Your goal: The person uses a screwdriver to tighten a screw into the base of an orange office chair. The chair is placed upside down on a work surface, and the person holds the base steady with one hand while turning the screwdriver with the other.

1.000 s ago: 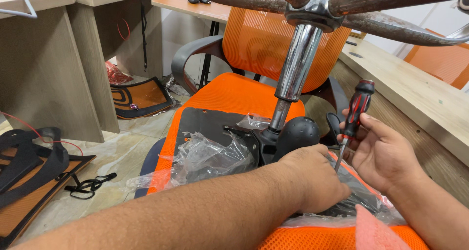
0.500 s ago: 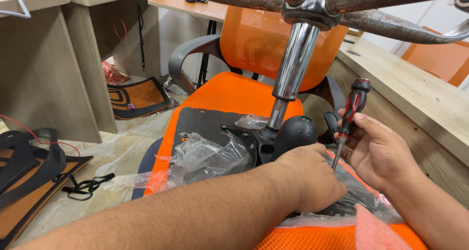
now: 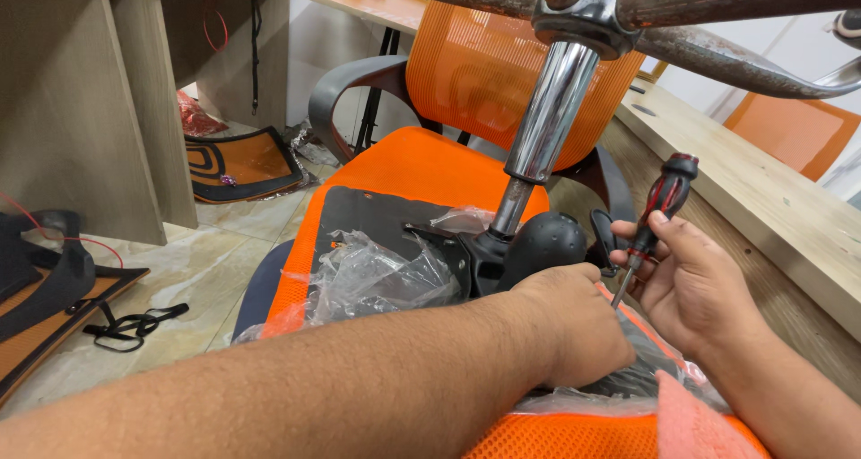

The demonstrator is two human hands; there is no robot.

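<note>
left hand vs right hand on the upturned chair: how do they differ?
The right hand grips a red-and-black screwdriver by its handle; the left hand holds no tool that shows.
The right hand sits upright with its fingers curled round the handle; the left hand lies knuckles-up, pressed down on the chair's black underside mechanism, with its fingertips hidden.
The left forearm crosses the frame low; the right comes in from the bottom right corner.
Both are bare and close to the chrome column.

The floor (image 3: 206, 253) was pale tile, partly under crinkled clear sheeting. On it, at 9 o'clock, lay a black strap (image 3: 134, 320) beside a black-framed orange panel (image 3: 40, 320). At 11 o'clock a second orange panel (image 3: 240, 163) lay flat by the wooden table (image 3: 81, 109), whose panels stood on the tile.
</note>
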